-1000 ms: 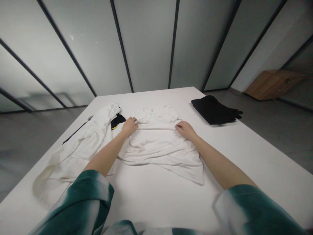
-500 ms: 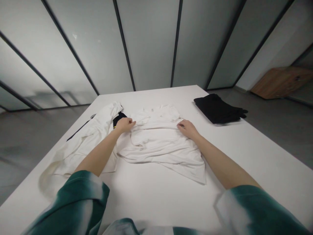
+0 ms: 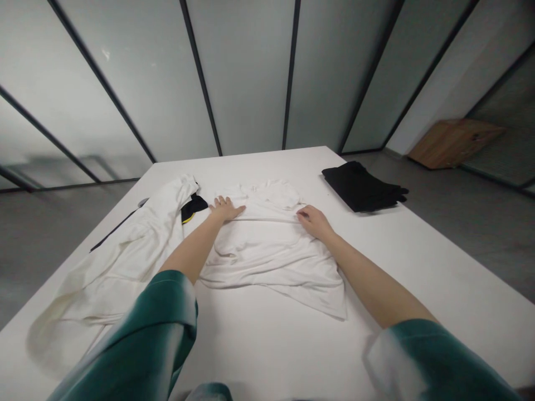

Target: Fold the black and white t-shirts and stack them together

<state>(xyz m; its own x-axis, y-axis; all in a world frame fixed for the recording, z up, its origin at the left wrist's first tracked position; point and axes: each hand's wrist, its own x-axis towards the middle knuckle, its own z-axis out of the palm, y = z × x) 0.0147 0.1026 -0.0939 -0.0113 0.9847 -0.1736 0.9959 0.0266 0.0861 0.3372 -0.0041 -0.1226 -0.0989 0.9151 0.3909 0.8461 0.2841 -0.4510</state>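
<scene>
A white shirt (image 3: 271,248) is spread on the table in front of me, wrinkled and folded across its upper part. My left hand (image 3: 224,209) lies flat on its upper left side, fingers spread and holding nothing. On the other side, my right hand (image 3: 313,220) pinches the fabric at the shirt's right edge; its fingertips are partly hidden. Left of the shirt, and close to my left forearm, lies another white garment (image 3: 144,239), loosely heaped.
A folded black garment (image 3: 363,186) lies on the white table (image 3: 267,345) at the right. Dark cloth with a yellow edge (image 3: 194,207) and a dark strap (image 3: 117,229) show beside the left garment. Frosted glass panels (image 3: 246,72) stand behind the table.
My left hand has let go of the shirt's fabric and flattened out with its fingers spread. My right hand stays at the shirt's right edge. The whole view has shifted slightly.
</scene>
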